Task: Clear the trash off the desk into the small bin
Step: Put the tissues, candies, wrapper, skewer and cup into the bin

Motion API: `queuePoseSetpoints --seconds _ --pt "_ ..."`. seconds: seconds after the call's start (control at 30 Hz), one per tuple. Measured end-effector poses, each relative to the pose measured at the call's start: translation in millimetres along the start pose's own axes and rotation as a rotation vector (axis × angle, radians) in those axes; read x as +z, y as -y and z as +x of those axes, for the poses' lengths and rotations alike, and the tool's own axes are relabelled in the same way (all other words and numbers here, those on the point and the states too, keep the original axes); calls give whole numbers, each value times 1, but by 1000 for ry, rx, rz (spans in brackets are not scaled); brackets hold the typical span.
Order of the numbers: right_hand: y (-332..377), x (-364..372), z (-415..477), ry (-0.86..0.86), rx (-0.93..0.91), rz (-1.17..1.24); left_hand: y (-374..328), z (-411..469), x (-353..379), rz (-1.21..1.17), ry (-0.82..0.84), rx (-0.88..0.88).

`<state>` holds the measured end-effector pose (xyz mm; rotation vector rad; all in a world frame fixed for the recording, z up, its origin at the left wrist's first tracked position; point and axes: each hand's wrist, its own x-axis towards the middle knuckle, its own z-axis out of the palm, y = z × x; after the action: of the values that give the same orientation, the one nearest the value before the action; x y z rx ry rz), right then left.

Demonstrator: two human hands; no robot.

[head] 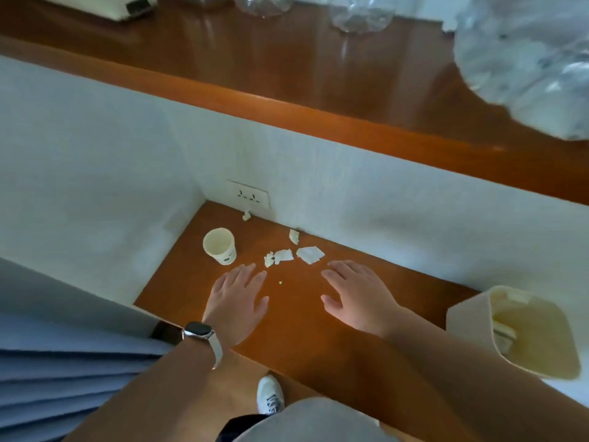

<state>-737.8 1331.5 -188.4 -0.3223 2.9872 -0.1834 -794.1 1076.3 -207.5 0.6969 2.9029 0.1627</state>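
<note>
Several torn white paper scraps lie on the brown desk [296, 317]: a larger piece [310, 254], a middle piece [283, 255], a small bit [269, 260], one by the wall [294, 236] and a crumb under the socket [246, 215]. A white paper cup [220, 245] stands upright at the left. My left hand [237, 301], with a watch on the wrist, hovers flat just short of the scraps, fingers apart. My right hand [360, 296] is spread the same way on the right. The small cream bin [522, 333] stands at the desk's right end, with some paper inside.
White walls close the desk at the back and left, with a wall socket [248, 195] low in the corner. A wooden shelf [287, 74] runs above, bearing glassware [360, 14] and a clear plastic bag [526, 59]. A shoe [270, 395] shows below the desk's front edge.
</note>
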Motion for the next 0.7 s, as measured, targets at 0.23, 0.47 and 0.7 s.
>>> queuePoseSetpoints --seconds 0.23,0.47,0.7 --pt "40 22 53 40 36 -17 83 6 9 -9 23 -63" --pt "65 44 98 91 88 -4 130 14 27 -63 48 -205" --pt "69 74 145 132 129 33 147 41 42 -253 40 -374"
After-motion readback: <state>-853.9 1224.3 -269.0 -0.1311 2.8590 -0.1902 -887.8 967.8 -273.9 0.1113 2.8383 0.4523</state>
